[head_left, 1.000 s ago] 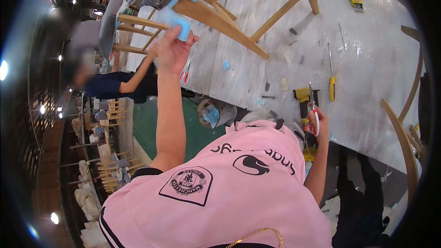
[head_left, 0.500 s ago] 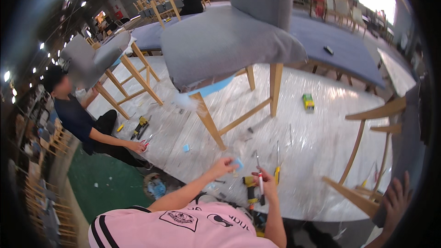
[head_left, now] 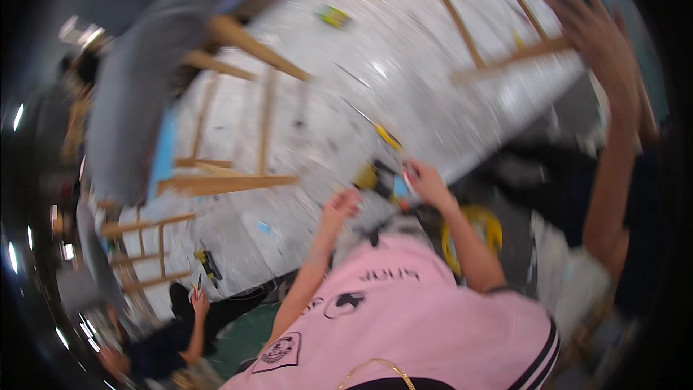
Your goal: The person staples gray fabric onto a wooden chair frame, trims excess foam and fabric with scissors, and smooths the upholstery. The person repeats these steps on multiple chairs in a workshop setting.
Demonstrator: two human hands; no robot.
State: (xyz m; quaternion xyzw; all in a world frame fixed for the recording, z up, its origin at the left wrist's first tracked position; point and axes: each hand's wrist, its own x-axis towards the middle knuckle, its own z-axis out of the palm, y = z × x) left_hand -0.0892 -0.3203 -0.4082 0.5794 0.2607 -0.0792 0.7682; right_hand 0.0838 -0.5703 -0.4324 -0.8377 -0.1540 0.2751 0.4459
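Observation:
My right hand (head_left: 429, 183) is closed around a screwdriver (head_left: 410, 172) with a red and white handle; blur hides most of its shaft. Beside that hand shows a small blue foam piece (head_left: 401, 187); whether the hand touches it I cannot tell. My left hand (head_left: 342, 206) is a little to the left, its fingers loosely bent, with nothing visible in them. A yellow and black power drill (head_left: 369, 176) lies between and just beyond the hands. Farther off, a yellow-handled tool (head_left: 388, 136) with a long thin shaft rests on the plastic-covered table (head_left: 346, 123).
At left stands a grey upholstered chair (head_left: 144, 101) with wooden legs. Another chair's wooden legs (head_left: 512, 60) reach in at upper right, beside a co-worker's hand (head_left: 588, 32). A second co-worker (head_left: 162, 343) is at lower left. A yellow-green box (head_left: 333, 16) lies farther back.
My view has swung, so the chair appears farther left and tilted. The blue foam piece has left my left hand and is now beside my right hand. My right hand keeps the screwdriver.

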